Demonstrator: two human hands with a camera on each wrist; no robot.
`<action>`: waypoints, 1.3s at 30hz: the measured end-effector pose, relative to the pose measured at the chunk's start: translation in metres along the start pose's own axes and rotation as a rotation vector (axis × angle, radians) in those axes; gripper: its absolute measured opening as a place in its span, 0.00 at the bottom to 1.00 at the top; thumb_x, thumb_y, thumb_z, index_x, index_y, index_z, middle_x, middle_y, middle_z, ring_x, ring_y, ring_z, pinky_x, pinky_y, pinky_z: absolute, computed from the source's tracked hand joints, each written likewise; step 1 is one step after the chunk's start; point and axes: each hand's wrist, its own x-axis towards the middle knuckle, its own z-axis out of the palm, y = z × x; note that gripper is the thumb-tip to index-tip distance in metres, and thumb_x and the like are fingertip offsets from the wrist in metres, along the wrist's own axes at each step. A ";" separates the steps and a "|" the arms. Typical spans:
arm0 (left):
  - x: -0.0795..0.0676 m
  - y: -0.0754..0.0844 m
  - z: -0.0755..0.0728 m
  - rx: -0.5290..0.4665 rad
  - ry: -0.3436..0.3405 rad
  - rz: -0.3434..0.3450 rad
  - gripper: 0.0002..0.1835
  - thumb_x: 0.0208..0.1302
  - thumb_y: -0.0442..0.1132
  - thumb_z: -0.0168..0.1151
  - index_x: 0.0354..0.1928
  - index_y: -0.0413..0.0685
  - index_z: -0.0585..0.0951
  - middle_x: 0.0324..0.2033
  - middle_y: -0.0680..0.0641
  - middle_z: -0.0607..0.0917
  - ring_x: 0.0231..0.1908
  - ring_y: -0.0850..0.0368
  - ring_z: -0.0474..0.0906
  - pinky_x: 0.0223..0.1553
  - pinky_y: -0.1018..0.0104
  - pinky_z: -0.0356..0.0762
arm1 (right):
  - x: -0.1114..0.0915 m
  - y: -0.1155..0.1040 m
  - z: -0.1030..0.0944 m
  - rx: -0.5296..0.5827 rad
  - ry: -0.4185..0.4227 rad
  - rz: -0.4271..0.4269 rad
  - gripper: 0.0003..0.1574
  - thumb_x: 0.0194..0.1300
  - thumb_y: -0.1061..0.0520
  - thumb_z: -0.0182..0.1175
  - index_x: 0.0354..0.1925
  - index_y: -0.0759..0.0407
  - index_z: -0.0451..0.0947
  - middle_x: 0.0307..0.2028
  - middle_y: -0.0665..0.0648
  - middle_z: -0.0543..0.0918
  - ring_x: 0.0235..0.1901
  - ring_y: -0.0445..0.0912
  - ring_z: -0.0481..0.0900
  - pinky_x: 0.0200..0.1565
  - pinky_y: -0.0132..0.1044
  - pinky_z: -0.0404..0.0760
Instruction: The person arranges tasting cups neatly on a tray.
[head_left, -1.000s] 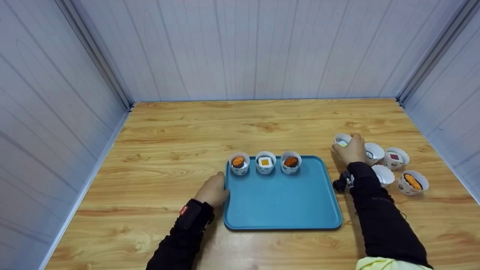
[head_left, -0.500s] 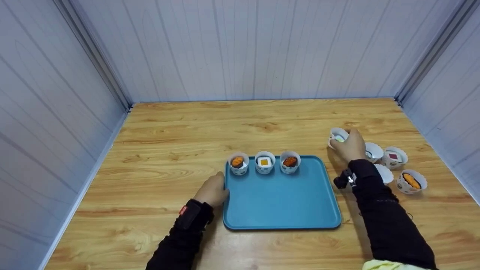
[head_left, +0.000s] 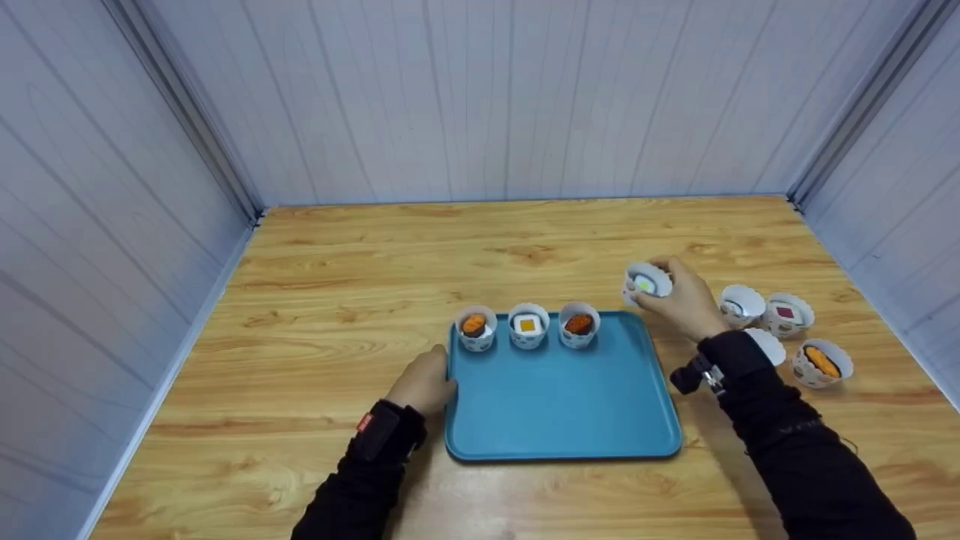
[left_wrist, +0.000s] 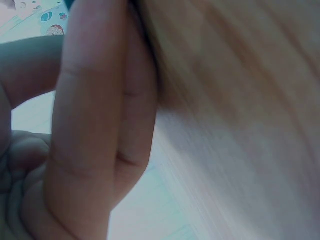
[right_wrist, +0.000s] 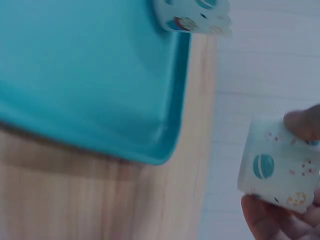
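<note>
A: What's the right hand (head_left: pixel 684 300) doing?

B: Pinching the cup with the green centre (head_left: pixel 643 283), thumb on one side, fingers on the other. Right wrist view has it lifted off the worktop (head_left: pixel 375 262).

A: Delta against one second ago?

B: Hand and cup have swung left, toward the left hand (head_left: pixel 422 381). Earlier the cup was well outside the tray (head_left: pixel 562 397), close by the other cups. Now it's near the tray's far right corner, just beyond the rim as the head view sees it.

A: Left hand?

B: No change. Clamped on the tray's left rim, well apart from the right hand. Left wrist view is mostly fingers; contact is hard to read there.

A: On the tray?

B: Same three, upright along the far edge. Going from the left hand toward the right: cup with the orange piece (head_left: pixel 478 342), cup with the yellow square (head_left: pixel 529 340), cup with the red-brown piece (head_left: pixel 577 340).

A: Right of the right hand?

B: Four cups, unmoved. White cup (head_left: pixel 742 306) nearest the wrist, showing more now the hand has moved off. Then dark-red-square cup (head_left: pixel 788 319), orange-filled cup (head_left: pixel 822 365), and a half-hidden cup (head_left: pixel 766 345) behind the black sleeve (head_left: pixel 814 450).
</note>
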 end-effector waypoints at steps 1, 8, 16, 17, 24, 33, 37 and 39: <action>0.000 0.000 0.000 -0.002 0.000 -0.004 0.23 0.57 0.26 0.53 0.55 0.22 0.71 0.36 0.38 0.78 0.33 0.50 0.70 0.37 0.58 0.71 | -0.002 0.000 0.001 0.000 -0.022 -0.007 0.41 0.66 0.53 0.62 0.69 0.67 0.59 0.63 0.72 0.67 0.54 0.63 0.71 0.49 0.52 0.70; 0.000 -0.001 -0.001 -0.011 -0.009 -0.015 0.24 0.58 0.26 0.54 0.57 0.22 0.70 0.41 0.35 0.80 0.36 0.49 0.73 0.40 0.57 0.73 | -0.012 0.004 0.014 -0.013 -0.127 -0.047 0.39 0.64 0.57 0.64 0.67 0.69 0.61 0.60 0.73 0.71 0.53 0.63 0.74 0.50 0.54 0.73; 0.000 0.000 0.000 -0.013 -0.015 -0.031 0.27 0.59 0.27 0.53 0.61 0.21 0.67 0.48 0.32 0.80 0.38 0.49 0.74 0.44 0.55 0.75 | -0.018 0.006 0.026 -0.032 -0.204 -0.085 0.37 0.63 0.59 0.64 0.65 0.71 0.63 0.57 0.73 0.73 0.54 0.64 0.74 0.53 0.57 0.73; 0.000 0.000 0.001 -0.012 -0.017 -0.033 0.27 0.59 0.27 0.53 0.61 0.21 0.67 0.48 0.31 0.79 0.39 0.49 0.74 0.44 0.55 0.75 | -0.018 0.006 0.027 -0.036 -0.208 -0.082 0.37 0.62 0.60 0.64 0.65 0.71 0.63 0.57 0.73 0.73 0.54 0.65 0.74 0.54 0.57 0.73; 0.000 0.000 0.000 -0.017 -0.011 -0.028 0.23 0.58 0.27 0.54 0.56 0.23 0.70 0.43 0.34 0.80 0.37 0.49 0.73 0.41 0.56 0.74 | -0.018 0.009 0.029 -0.064 -0.229 -0.072 0.41 0.61 0.59 0.65 0.67 0.71 0.61 0.59 0.75 0.71 0.57 0.66 0.72 0.56 0.59 0.71; 0.001 -0.001 0.000 -0.011 -0.015 -0.025 0.17 0.58 0.26 0.55 0.50 0.27 0.73 0.32 0.43 0.73 0.32 0.50 0.69 0.35 0.59 0.68 | -0.021 0.008 0.026 -0.081 -0.237 -0.075 0.43 0.61 0.58 0.66 0.69 0.71 0.59 0.62 0.75 0.69 0.60 0.68 0.70 0.58 0.60 0.69; 0.000 0.000 -0.001 -0.009 -0.011 -0.025 0.16 0.58 0.27 0.54 0.50 0.27 0.74 0.33 0.42 0.75 0.32 0.50 0.69 0.36 0.58 0.69 | -0.025 0.006 0.020 -0.046 -0.224 -0.084 0.42 0.63 0.58 0.64 0.69 0.71 0.58 0.64 0.75 0.66 0.61 0.69 0.68 0.58 0.58 0.71; 0.000 0.000 -0.001 -0.008 -0.012 -0.028 0.17 0.59 0.27 0.54 0.50 0.27 0.73 0.34 0.41 0.77 0.33 0.50 0.69 0.36 0.58 0.69 | -0.028 0.003 0.015 -0.025 -0.211 -0.082 0.42 0.65 0.57 0.63 0.70 0.70 0.57 0.64 0.75 0.66 0.62 0.69 0.68 0.60 0.57 0.71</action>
